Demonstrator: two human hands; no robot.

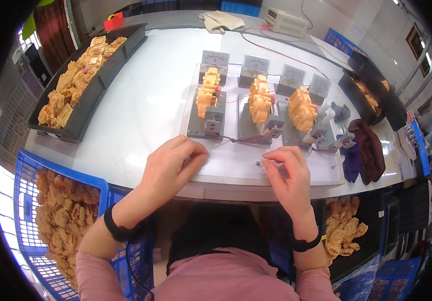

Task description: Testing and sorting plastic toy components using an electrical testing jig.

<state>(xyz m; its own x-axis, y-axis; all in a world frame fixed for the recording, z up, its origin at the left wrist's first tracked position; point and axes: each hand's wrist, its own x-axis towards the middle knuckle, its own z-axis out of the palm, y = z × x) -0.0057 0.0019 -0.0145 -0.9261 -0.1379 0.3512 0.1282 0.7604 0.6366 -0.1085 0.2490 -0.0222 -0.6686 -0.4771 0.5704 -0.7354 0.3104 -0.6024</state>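
White table (135, 75), workroom. Left hand (170, 164): fingers loosely curled, apparently empty, near the board (226, 165)'s left edge. Right hand (290, 175): thumb and forefinger parted, nothing visibly held. Beyond, 3 yellow parts (260, 100) sit mounted in grey fixtures (213, 120) before 4 meters (215, 60). Loose parts fill the bin (101, 93) and basket (65, 168), left; whether finished or waiting cannot be told.

Head cam, wide FOV, downward
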